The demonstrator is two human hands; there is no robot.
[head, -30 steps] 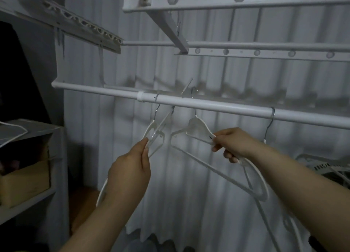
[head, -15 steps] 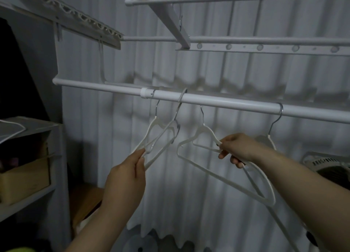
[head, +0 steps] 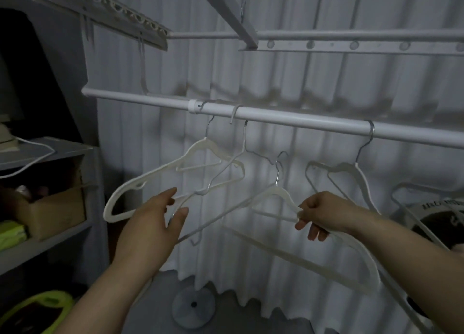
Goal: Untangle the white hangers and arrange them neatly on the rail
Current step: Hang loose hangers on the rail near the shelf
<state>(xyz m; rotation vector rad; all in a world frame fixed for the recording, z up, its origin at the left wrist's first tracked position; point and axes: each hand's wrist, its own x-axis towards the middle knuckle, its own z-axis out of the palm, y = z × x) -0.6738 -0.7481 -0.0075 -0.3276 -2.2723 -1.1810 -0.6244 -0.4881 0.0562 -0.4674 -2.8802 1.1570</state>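
White hangers [head: 200, 192] hang tangled from the rail [head: 301, 123] across the middle of the frame, and another hanger [head: 351, 168] is hooked well to the right. They look light, thin and fairly stiff, with metal hooks that snag easily. The shoulder beside the neck seems the best hold. The right hand [head: 324, 215], centre right, pinches the shoulder of a loose hanger [head: 273, 192] whose hook sits below the rail. The left hand [head: 150, 220], lower centre, is loosely spread beside the tilted hanger [head: 140, 183]; I cannot tell if they touch.
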